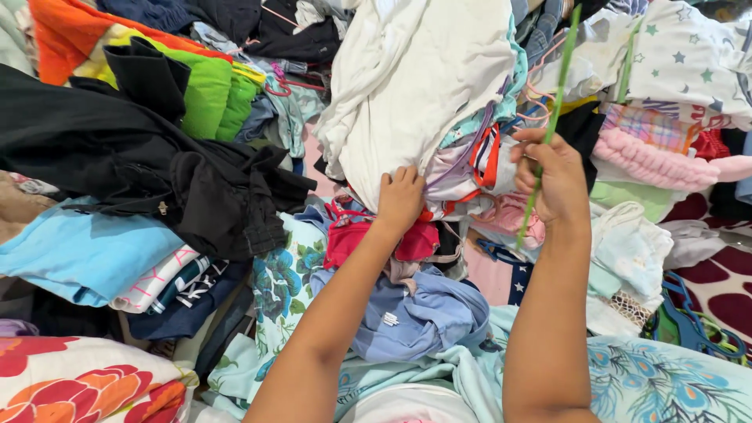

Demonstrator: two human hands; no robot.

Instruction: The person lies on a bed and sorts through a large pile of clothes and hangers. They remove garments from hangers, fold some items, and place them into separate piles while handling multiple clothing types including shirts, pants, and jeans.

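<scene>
Black garment [157, 164] heaped at far left, bright green fabric [211, 94] above it; left hand [399, 200] at centre, fingers curled into the lower edge of a white cloth [415, 86] that hangs over the pile, red garment [352, 239] just below the wrist; right hand [558, 184] clenched round a thin green hanger [552, 117] standing nearly upright, right of the white cloth; pink knit [650, 160] further right; no containers visible.
</scene>
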